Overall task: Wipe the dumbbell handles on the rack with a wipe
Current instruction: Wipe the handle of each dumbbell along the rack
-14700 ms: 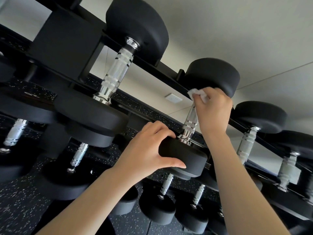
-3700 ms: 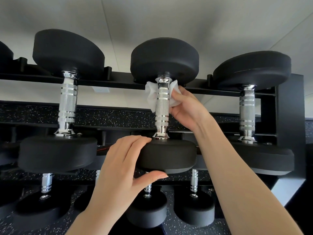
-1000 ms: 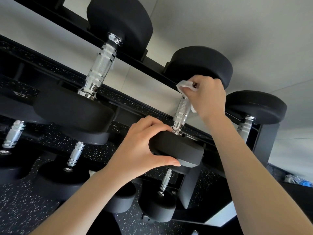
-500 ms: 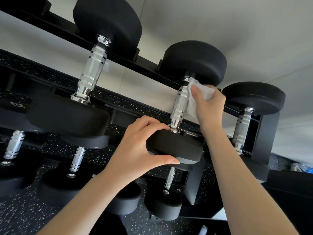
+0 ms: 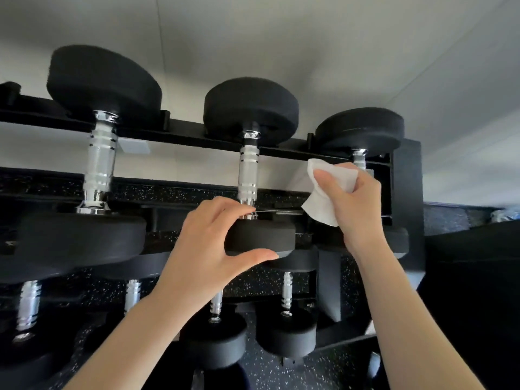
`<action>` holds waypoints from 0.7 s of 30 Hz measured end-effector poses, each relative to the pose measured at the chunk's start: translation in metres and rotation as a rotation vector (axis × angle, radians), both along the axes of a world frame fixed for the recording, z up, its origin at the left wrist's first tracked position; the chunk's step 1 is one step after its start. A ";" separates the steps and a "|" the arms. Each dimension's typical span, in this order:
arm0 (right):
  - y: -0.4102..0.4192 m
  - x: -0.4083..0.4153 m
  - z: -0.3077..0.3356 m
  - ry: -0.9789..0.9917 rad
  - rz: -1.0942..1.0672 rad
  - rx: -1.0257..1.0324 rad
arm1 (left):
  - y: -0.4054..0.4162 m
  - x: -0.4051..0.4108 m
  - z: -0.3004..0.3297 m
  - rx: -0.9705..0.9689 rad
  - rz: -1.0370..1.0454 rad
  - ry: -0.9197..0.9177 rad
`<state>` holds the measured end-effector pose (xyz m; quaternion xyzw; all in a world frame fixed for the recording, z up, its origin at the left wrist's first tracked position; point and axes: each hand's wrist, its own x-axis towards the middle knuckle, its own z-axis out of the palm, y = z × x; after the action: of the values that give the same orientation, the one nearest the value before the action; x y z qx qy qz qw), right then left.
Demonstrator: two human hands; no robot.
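Three black dumbbells with chrome handles sit on the top tier of a black rack [image 5: 408, 192]. My left hand [image 5: 208, 246] grips the near head [image 5: 261, 237] of the middle dumbbell, whose handle [image 5: 248, 173] is bare. My right hand [image 5: 354, 204] holds a white wipe [image 5: 323, 195] in the gap between the middle and the right dumbbell, clear of the middle handle. It covers most of the right dumbbell's handle [image 5: 359, 160], and I cannot tell if the wipe touches it. The left dumbbell's handle [image 5: 100, 164] stands untouched.
Smaller dumbbells [image 5: 285, 330] sit on a lower tier below my arms. The rack's black end post [image 5: 408, 249] stands just right of my right hand. A white wall [image 5: 309, 52] runs behind the rack. Black speckled flooring [image 5: 267, 370] shows at the bottom.
My right hand has come off the middle dumbbell's handle and moved right with the wipe, towards the right dumbbell. My left hand still grips the middle dumbbell's near head.
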<state>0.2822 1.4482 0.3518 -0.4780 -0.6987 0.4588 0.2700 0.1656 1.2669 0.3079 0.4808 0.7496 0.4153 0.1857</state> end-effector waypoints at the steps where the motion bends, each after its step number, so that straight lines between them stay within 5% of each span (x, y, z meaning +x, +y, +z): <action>1: 0.005 0.010 0.004 -0.002 -0.035 0.009 | 0.008 0.005 0.005 0.007 -0.024 0.044; 9: 0.073 0.080 0.012 0.027 -0.237 0.037 | 0.084 0.074 0.023 -0.020 -0.185 0.281; 21: 0.157 0.069 -0.033 -0.096 0.045 0.097 | 0.127 0.143 -0.006 -0.141 -0.037 0.095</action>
<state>0.3516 1.6050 0.3189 -0.4701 -0.7428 0.4068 0.2486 0.3088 1.3935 0.3021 0.4994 0.7760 0.3346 0.1909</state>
